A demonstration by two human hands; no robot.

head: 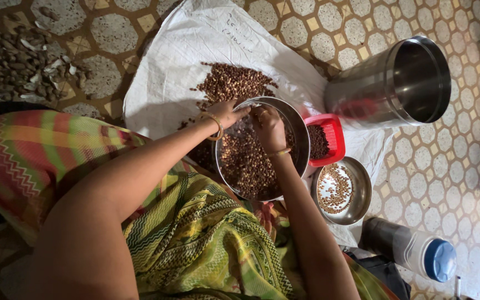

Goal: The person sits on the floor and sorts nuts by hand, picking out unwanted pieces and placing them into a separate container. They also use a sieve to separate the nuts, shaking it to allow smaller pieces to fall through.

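White cloth sheet (195,39) spread on patterned tile floor, brown nut pile (233,82) on it, far centre. Tall steel canister (387,83) on its side, far right. Wide round steel bowl of brown nuts (254,166) centre, on lap. Small steel bowl (359,194) and red plastic basket (334,133) just right. Left hand (228,113) on bowl's far rim, fingers together. Right hand (269,126) inside bowl, fingers curled into nuts; grip unclear.

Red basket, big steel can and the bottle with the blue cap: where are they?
Red basket (335,129): head view, on its top rim.
Big steel can (362,91): head view, on its shiny side wall.
Bottle (409,248): head view, on its body beside the blue cap.
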